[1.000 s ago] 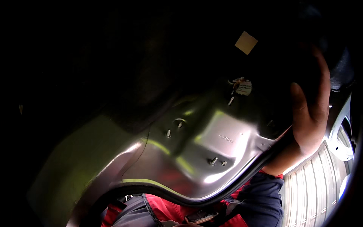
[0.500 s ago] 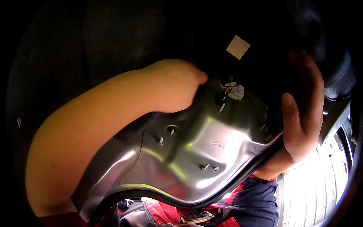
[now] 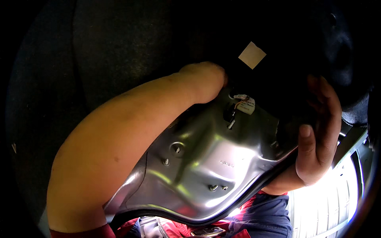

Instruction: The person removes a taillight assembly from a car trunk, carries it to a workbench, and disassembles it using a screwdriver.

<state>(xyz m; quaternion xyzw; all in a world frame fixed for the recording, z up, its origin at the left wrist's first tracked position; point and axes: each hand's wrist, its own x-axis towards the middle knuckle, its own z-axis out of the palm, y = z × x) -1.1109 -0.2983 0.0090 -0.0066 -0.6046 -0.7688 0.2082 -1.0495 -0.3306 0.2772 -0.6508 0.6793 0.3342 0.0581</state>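
Observation:
My left hand (image 3: 207, 81) reaches across from the left to the upper edge of a silver-grey pressed metal panel (image 3: 206, 158). Its fingers vanish into the dark, so what they touch is hidden. Wires with a white tag (image 3: 246, 105) emerge from a hole just below that hand. On the far side of the panel, my right hand (image 3: 321, 146) is raised, thumb apart and fingers stretched upward beside the dark lining. Nothing shows in its grasp, though its fingertips fade into shadow.
Several metal studs (image 3: 213, 188) stick out of the panel. Black rubber sealing (image 3: 254, 190) follows its near edge. A pale square sticker (image 3: 252, 55) lies on the dark surface above. Dark carpet-like lining (image 3: 119, 43) covers the upper left, and a brightly lit ribbed surface (image 3: 325, 202) appears lower right.
My left hand has moved right and farther into the dark along the panel's upper edge. My right hand sits a little lower in view, still open. The panel appears lower too.

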